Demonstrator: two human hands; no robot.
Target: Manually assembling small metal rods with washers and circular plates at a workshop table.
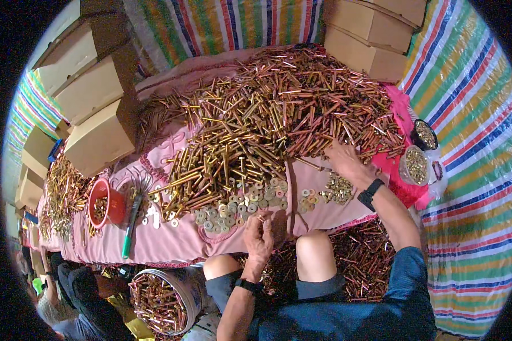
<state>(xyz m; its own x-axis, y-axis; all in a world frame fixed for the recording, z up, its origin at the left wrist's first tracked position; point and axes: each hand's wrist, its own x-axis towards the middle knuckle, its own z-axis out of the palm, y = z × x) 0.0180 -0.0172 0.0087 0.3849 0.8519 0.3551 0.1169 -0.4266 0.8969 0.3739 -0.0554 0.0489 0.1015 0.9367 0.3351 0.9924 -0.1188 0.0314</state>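
My left hand (258,237) is closed at the near edge of the pink cloth, beside the loose flat washers (231,208). Its fingertips are pinched together around something small that I cannot make out. Further right, my right hand (347,163) reaches to the near side of the large heap of brassy bolts (318,113). Its fingers are bent and slightly apart over the heap, and their tips are partly hidden among the bolts. A single bolt (308,163) lies just left of that hand. A small pile of nuts (338,189) sits below my right wrist.
On the left stand a red plastic tub (106,203), a green-handled wire tool (129,230) and stacked cardboard boxes (99,136). Two tubs of small parts (413,166) stand at the right. Below the cloth is a bucket of bolts (160,304). Another person (85,295) sits at the lower left.
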